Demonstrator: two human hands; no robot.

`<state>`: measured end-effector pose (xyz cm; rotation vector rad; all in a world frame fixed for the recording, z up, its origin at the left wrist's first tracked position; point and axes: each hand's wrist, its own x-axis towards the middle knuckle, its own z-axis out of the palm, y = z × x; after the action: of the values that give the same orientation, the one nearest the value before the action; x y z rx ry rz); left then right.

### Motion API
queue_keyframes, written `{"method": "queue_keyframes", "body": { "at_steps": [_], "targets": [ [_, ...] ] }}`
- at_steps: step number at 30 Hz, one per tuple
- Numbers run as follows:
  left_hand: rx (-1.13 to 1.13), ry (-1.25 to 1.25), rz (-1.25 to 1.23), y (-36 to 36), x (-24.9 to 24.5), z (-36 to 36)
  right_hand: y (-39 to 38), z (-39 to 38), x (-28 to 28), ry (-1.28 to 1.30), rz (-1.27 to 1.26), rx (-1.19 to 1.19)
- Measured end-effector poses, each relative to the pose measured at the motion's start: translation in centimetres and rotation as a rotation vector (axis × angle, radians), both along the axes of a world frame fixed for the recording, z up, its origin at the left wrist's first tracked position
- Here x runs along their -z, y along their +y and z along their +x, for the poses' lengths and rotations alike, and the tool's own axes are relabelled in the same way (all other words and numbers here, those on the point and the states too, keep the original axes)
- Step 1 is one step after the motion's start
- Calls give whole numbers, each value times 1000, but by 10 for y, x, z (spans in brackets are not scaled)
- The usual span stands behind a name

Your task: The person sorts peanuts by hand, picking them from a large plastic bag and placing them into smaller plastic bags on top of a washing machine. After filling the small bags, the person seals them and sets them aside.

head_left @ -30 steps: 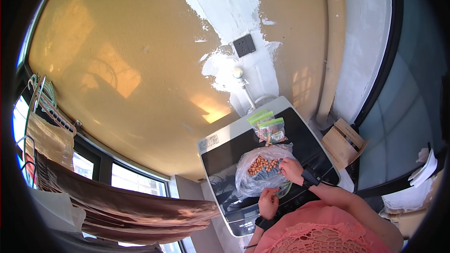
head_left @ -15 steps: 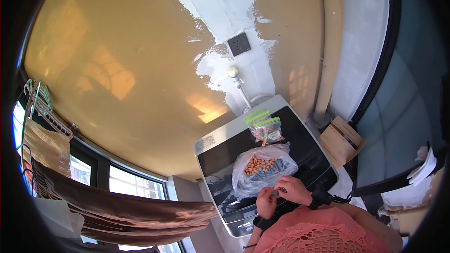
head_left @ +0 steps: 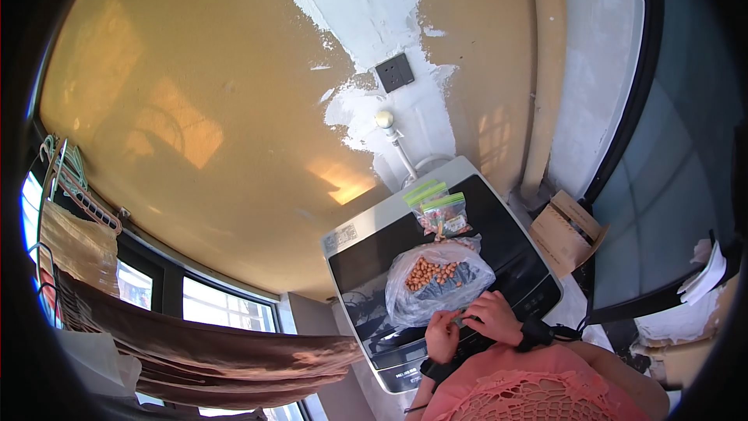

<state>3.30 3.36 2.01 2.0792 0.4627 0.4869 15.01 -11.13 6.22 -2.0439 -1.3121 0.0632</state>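
Note:
Both hands meet just below a clear plastic bag (head_left: 401, 304) of brown nuts (head_left: 428, 274), which lies on the dark lid of a washing machine (head_left: 354, 271). My left hand (head_left: 442, 337) has its fingers pinched together. My right hand (head_left: 494, 318) touches it from the right, its fingers bent and pressed together. Something small and greenish shows between the fingertips, too small to name. Above the nut bag lie zip bags (head_left: 446, 217) with green seals and small reddish contents.
An open cardboard box (head_left: 562, 238) stands right of the machine. A pipe (head_left: 403, 157) and a black socket (head_left: 395, 72) are on the wall behind. Brown cloth (head_left: 234, 343) and hangers (head_left: 74, 171) hang at the left by the windows.
My right hand has shifted slightly, its fingers still close to those of my left hand. The bags have not visibly moved.

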Motion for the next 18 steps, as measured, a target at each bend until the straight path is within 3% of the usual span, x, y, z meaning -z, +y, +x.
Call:
{"method": "queue_keyframes", "body": {
  "at_steps": [5,8,13,18],
  "targets": [
    [-19,-3,6,3,-1,0,-11,3,-2,-121,-5,7],
    [-9,-3,6,2,-2,2,-17,3,10,-107,-83,40],
    [18,-15,46,5,3,6,-15,6,24,-26,46,-23],
    [21,-18,-44,15,-15,17,-13,2,20,24,20,-20]
  ]
}}
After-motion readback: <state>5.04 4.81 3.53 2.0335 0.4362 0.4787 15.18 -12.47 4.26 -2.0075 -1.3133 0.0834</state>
